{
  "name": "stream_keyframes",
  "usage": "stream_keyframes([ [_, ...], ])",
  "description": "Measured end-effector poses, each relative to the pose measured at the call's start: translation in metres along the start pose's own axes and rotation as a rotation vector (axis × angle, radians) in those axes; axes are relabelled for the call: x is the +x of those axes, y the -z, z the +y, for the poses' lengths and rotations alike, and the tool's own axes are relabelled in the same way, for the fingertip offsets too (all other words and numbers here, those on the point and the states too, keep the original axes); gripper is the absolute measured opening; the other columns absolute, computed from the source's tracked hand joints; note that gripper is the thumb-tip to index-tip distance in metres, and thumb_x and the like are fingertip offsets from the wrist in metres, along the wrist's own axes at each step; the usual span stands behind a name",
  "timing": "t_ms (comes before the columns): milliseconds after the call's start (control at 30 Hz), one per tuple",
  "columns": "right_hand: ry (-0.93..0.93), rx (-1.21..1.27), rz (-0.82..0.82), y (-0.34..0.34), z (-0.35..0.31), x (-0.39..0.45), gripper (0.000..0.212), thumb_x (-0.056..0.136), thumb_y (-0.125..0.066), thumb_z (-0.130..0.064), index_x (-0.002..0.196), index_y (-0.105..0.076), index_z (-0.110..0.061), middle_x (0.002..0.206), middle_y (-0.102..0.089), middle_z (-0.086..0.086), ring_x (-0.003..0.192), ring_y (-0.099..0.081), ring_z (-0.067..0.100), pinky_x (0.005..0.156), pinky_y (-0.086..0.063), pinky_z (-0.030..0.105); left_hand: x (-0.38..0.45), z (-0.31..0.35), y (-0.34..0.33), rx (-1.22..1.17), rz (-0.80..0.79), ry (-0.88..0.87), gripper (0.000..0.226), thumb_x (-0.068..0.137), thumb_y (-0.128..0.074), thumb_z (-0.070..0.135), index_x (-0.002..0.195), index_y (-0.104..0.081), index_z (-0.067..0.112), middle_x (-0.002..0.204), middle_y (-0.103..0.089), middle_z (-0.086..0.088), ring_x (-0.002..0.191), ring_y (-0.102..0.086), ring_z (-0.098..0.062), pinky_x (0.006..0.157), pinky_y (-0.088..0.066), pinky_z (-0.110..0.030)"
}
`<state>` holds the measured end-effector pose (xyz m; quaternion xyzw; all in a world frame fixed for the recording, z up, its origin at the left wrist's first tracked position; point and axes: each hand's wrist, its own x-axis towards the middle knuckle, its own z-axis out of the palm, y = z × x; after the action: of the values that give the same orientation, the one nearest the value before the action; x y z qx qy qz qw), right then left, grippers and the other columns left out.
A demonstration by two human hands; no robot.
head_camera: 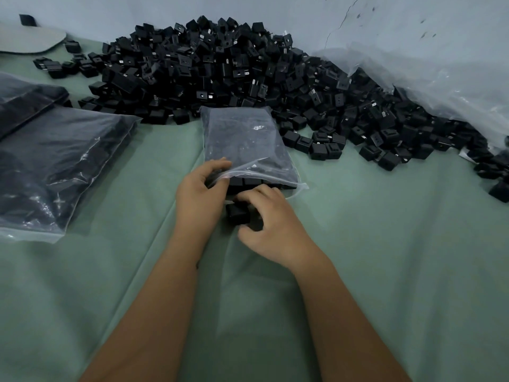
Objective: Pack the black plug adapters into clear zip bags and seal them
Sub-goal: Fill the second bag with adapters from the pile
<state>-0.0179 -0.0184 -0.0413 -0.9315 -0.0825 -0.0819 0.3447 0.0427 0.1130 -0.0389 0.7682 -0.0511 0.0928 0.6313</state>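
Observation:
A clear zip bag full of black plug adapters lies on the green cloth in the middle, its open mouth facing me. My left hand pinches the upper lip of the bag's mouth and lifts it. My right hand curls round a black adapter right at the opening. A large heap of loose black adapters lies behind the bag, spreading to the right.
Two filled zip bags lie at the left, one partly under another. A big crumpled clear plastic sheet rests against the wall at the right. A grey flat object sits at the far left. Green cloth covers the surface.

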Motion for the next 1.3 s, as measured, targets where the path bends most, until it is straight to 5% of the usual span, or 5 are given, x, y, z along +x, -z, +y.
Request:
stream_keyframes([
  [400,-0.323,0.494,0.172,-0.004,-0.005,0.022,0.016,0.086,-0.060,-0.031,0.101,-0.064,-0.035,0.088,-0.069,-0.003,0.085,-0.065,0.016,0.086,-0.052,0.040,-0.002,0.000,-0.002,-0.146,-0.005,0.018,0.020,0.092,-0.062,0.011,0.107,-0.074,0.018,0.104,-0.073,0.006,0.098,-0.068,-0.006,0.086,-0.053,-0.022],
  [700,-0.377,0.680,0.438,-0.010,-0.005,0.021,0.012,0.086,-0.064,-0.018,0.083,-0.061,-0.029,0.083,-0.070,-0.005,0.083,-0.066,0.009,0.079,-0.055,0.032,0.000,-0.003,-0.003,-0.032,-0.046,-0.044,0.021,0.091,-0.064,0.011,0.108,-0.073,0.019,0.103,-0.072,0.012,0.095,-0.064,0.006,0.083,-0.048,-0.009],
  [833,-0.134,0.384,0.306,-0.011,-0.007,0.008,0.024,0.084,-0.063,-0.016,0.099,-0.069,-0.033,0.103,-0.062,-0.013,0.090,-0.058,-0.003,0.077,-0.045,0.012,0.002,-0.004,-0.003,-0.037,-0.051,-0.022,0.022,0.092,-0.064,0.012,0.112,-0.072,0.016,0.104,-0.073,0.006,0.095,-0.067,-0.002,0.085,-0.052,-0.017],
  [1067,0.033,-0.059,0.287,-0.013,-0.012,0.004,0.036,0.086,-0.054,-0.008,0.119,-0.067,-0.018,0.108,-0.060,-0.001,0.095,-0.058,0.019,0.079,-0.050,0.036,0.000,-0.005,-0.001,-0.096,-0.059,-0.010,0.024,0.092,-0.062,0.008,0.110,-0.072,0.019,0.103,-0.072,0.011,0.098,-0.066,-0.001,0.086,-0.052,-0.017],
  [1300,0.034,-0.241,0.299,-0.014,-0.015,0.006,0.049,0.085,-0.055,-0.014,0.134,-0.053,-0.006,0.131,-0.056,0.006,0.121,-0.050,0.022,0.104,-0.038,0.035,-0.003,-0.003,-0.001,-0.116,-0.054,-0.025,0.023,0.090,-0.066,0.011,0.106,-0.072,0.027,0.115,-0.070,0.008,0.113,-0.062,-0.004,0.102,-0.049,-0.031],
])
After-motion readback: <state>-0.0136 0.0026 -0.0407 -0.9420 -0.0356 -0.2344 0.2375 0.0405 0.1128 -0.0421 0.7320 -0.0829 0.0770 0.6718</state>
